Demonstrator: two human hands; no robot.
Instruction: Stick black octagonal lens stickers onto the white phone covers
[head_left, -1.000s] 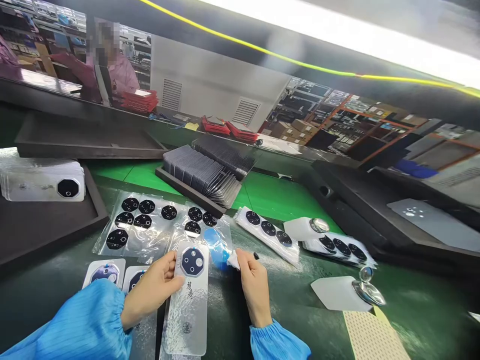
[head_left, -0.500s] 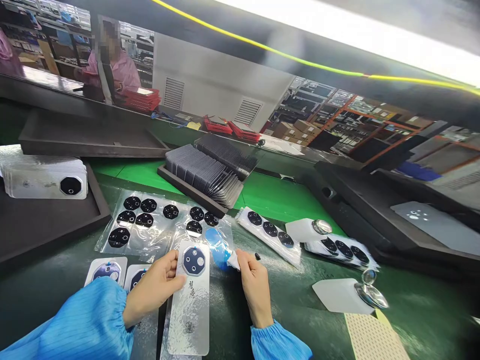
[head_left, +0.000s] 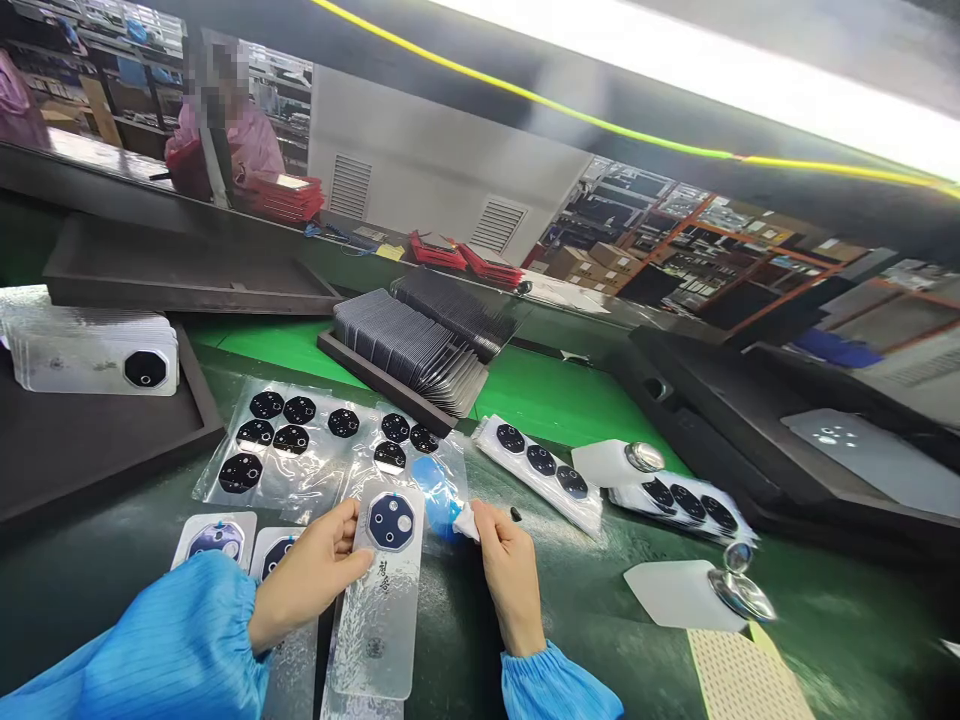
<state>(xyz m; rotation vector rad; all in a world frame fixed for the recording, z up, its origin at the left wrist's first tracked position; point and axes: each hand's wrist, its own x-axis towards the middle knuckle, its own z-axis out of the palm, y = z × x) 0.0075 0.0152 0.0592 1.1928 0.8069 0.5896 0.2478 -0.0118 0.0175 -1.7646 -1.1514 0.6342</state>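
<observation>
My left hand (head_left: 319,570) grips a silver phone back panel (head_left: 379,630) by its left edge, fingers behind and thumb on the front. Near the panel's top sits a dark octagonal camera plate (head_left: 391,521) with round holes. Pinched in my right hand (head_left: 511,570), just right of the panel, is a small white cloth (head_left: 466,521). Behind the cloth a round blue film (head_left: 435,490) lies on clear plastic. Two similar panels, one a silver panel (head_left: 196,527), lie partly under my left arm. More silver sheet shows beneath the held panel.
Clear sheets (head_left: 307,470) carry several black octagonal plates. A rack of dark panels (head_left: 405,340) stands behind. Two white bottles with metal tops, one a near bottle (head_left: 671,592), lie right, by a dotted yellow sheet (head_left: 742,670). Black trays (head_left: 202,400) flank both sides. A co-worker (head_left: 255,135) sits beyond.
The held panel has tilted slightly, its lower end shifting a little left and up. Both hands keep nearly the same place and hold.
</observation>
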